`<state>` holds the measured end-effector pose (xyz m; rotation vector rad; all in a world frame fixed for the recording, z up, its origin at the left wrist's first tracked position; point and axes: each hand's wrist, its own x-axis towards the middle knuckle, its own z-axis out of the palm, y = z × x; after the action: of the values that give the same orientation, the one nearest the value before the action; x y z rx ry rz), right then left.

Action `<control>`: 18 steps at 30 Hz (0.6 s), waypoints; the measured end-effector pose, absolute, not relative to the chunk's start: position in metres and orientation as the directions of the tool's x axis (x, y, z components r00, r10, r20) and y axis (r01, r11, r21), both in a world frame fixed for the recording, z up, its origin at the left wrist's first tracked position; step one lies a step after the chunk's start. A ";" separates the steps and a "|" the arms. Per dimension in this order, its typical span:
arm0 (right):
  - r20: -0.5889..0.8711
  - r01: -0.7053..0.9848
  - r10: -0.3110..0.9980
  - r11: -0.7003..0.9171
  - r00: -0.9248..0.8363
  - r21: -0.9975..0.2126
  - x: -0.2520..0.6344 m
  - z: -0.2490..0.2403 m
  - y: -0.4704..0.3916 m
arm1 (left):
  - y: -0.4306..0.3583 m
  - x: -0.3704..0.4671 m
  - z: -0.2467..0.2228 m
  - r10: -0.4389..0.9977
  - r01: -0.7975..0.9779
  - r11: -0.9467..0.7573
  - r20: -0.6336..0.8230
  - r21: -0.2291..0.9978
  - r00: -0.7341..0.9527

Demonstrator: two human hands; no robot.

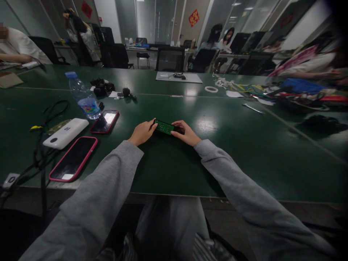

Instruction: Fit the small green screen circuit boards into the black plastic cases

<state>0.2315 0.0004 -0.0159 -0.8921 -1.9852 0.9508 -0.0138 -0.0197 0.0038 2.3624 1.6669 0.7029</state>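
Note:
Between my two hands is a small green circuit board [164, 127], tilted slightly, above the dark green table [168, 163]. My left hand [143, 132] grips its left end, with the thumb on the near face. At the right end, my right hand [186, 133] holds it between thumb and curled fingers; something dark shows between those fingers, too dim to make out. To the left of my left hand lie a phone in a red case [104, 121], a second phone in a pink-red case [74, 158] and a white power bank [66, 133].
A plastic bottle [84, 98] stands at the left, beside black cables [40, 156]. Farther back are a grey tray [178, 77], a white tape ring [211, 89] and a wrench [252, 108]. Tangled wires and a blue cloth [303, 87] lie right, near another person's arms.

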 end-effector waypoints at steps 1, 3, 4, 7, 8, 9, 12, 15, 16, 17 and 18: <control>0.319 0.265 0.818 0.481 -0.479 -0.836 0.232 -0.016 0.000 | -0.020 -0.014 0.004 0.922 0.846 -0.365 0.281 0.390 0.268; 0.317 0.270 0.818 0.481 -0.480 -0.834 0.232 -0.015 0.000 | -0.020 -0.014 0.004 0.920 0.849 -0.366 0.284 0.381 0.270; 0.317 0.269 0.818 0.482 -0.481 -0.834 0.232 -0.015 0.000 | -0.020 -0.014 0.004 0.919 0.850 -0.368 0.284 0.377 0.272; 0.323 0.263 0.814 0.487 -0.483 -0.833 0.231 -0.015 0.000 | -0.020 -0.014 0.004 0.917 0.853 -0.374 0.285 0.364 0.280; 0.325 0.266 0.813 0.490 -0.483 -0.830 0.231 -0.015 0.000 | -0.020 -0.014 0.004 0.916 0.855 -0.375 0.286 0.358 0.282; 0.325 0.271 0.812 0.493 -0.484 -0.827 0.231 -0.014 0.000 | -0.019 -0.014 0.004 0.915 0.859 -0.375 0.288 0.350 0.282; 0.325 0.285 0.812 0.498 -0.484 -0.819 0.231 -0.014 -0.001 | -0.019 -0.014 0.003 0.912 0.868 -0.376 0.296 0.325 0.284; 0.322 0.284 0.816 0.492 -0.479 -0.823 0.231 -0.014 -0.001 | -0.018 -0.014 0.002 0.909 0.868 -0.380 0.303 0.320 0.286; 0.323 0.282 0.817 0.491 -0.477 -0.824 0.231 -0.014 -0.001 | -0.018 -0.014 0.002 0.908 0.866 -0.381 0.306 0.323 0.285; 0.326 0.280 0.818 0.491 -0.474 -0.825 0.231 -0.014 -0.001 | -0.018 -0.014 0.002 0.908 0.865 -0.381 0.308 0.325 0.284; 0.329 0.277 0.818 0.492 -0.472 -0.825 0.231 -0.014 -0.001 | -0.018 -0.015 0.002 0.907 0.865 -0.383 0.310 0.325 0.285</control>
<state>0.2311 -0.0006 -0.0144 -0.9004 -1.9925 0.9240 -0.0145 -0.0183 0.0019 2.4415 1.6889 0.6895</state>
